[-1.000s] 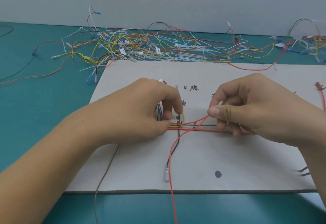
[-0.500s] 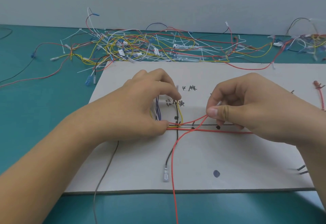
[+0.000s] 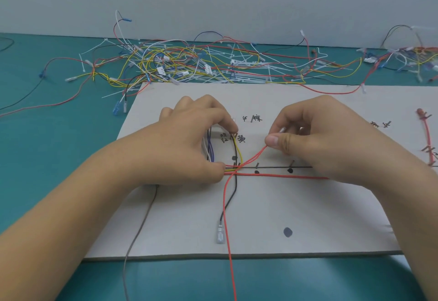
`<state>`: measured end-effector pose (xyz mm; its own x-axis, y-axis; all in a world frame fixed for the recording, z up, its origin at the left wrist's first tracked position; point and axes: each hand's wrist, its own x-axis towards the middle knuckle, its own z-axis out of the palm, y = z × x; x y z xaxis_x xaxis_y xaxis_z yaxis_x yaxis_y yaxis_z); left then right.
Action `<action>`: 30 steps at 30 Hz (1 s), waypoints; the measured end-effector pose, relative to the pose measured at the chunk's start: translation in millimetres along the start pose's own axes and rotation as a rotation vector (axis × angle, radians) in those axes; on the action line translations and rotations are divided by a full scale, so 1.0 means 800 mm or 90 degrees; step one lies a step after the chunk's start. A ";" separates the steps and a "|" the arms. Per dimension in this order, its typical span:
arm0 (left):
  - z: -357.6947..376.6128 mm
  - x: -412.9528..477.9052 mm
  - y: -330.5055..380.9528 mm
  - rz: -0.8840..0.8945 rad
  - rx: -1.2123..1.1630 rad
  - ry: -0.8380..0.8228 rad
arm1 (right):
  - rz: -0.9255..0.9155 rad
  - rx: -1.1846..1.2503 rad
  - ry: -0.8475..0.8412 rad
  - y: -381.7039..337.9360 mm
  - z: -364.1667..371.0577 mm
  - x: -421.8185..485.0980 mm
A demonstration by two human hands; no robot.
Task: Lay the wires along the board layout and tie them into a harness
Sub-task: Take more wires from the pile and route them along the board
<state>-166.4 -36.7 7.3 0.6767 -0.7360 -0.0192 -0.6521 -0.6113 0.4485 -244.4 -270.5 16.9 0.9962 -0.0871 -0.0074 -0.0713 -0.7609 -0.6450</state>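
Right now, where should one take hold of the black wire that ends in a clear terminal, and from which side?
Probably at the clear terminal, its free end on the board, coming from the left: the red wire runs close along its right, and higher up the black wire is held by the left hand.

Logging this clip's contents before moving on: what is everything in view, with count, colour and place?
board: one, pale grey with black markings, on the table
table: one, teal, under everything
wire bundle: one, red, yellow and black, at the board's marked junction
red wire: one, from the junction up to the right hand
black wire: one, clear terminal, from the junction toward the near edge
grey wire: one, from under the left forearm, over the near edge
loose wires: uncountable heap, mixed colours, beyond the board
left hand: pins the wire bundle
right hand: pinches the red wire
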 end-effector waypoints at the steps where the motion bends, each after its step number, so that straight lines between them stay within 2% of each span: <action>1: 0.001 0.001 0.000 -0.003 0.004 0.001 | 0.001 -0.006 0.009 0.000 0.001 0.002; 11: -0.002 0.000 0.001 -0.017 0.028 -0.008 | 0.006 -0.118 0.017 -0.017 0.003 0.021; 18: -0.006 -0.006 0.003 0.004 0.021 0.021 | -0.035 -0.093 -0.021 -0.033 0.012 0.040; 23: -0.011 -0.012 0.009 0.031 -0.001 0.075 | -0.070 -0.051 0.000 -0.029 0.018 0.043; 30: -0.012 -0.016 0.015 0.123 -0.020 0.021 | -0.077 -0.046 0.033 -0.020 0.028 0.045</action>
<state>-179.9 -32.1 21.4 0.5513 -0.8285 0.0987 -0.7603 -0.4502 0.4682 -206.0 -247.0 10.0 0.9939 -0.0238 0.1079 0.0438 -0.8120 -0.5820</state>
